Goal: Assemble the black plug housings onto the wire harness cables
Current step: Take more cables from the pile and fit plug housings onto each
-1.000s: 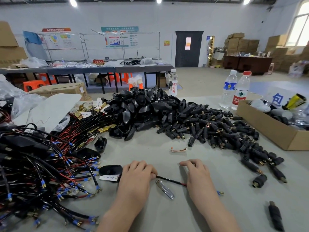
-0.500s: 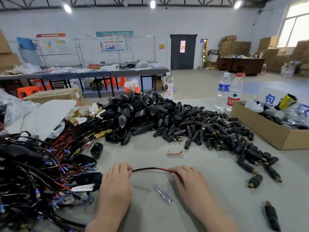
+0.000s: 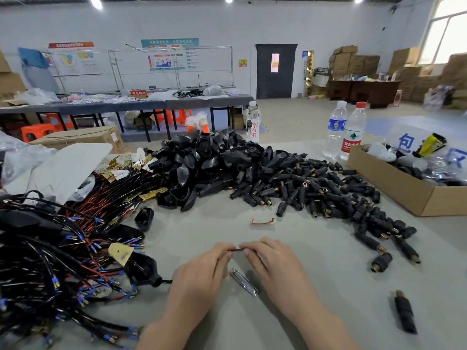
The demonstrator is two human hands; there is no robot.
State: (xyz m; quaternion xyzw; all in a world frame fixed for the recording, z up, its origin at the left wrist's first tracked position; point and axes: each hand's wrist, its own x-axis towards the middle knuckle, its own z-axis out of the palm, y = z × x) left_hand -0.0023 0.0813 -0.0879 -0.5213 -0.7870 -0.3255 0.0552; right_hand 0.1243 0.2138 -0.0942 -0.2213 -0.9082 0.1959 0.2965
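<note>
Red-black wire [image 3: 236, 249] pinched between both hands' fingers [image 3: 228, 251]; keep it taut, housings pile [image 3: 207, 168] at twelve o'clock.

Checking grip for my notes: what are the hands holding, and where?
Both hands, left hand and right hand, pinch one thin cable between fingertips; exact spot hidden.

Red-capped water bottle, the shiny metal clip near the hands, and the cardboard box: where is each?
Red-capped water bottle [image 3: 352, 132]: head view, on its clear body above the red label.
Metal clip [image 3: 243, 282]: head view, mid-length of its shiny bar.
Cardboard box [image 3: 394, 184]: head view, on its near side wall.
</note>
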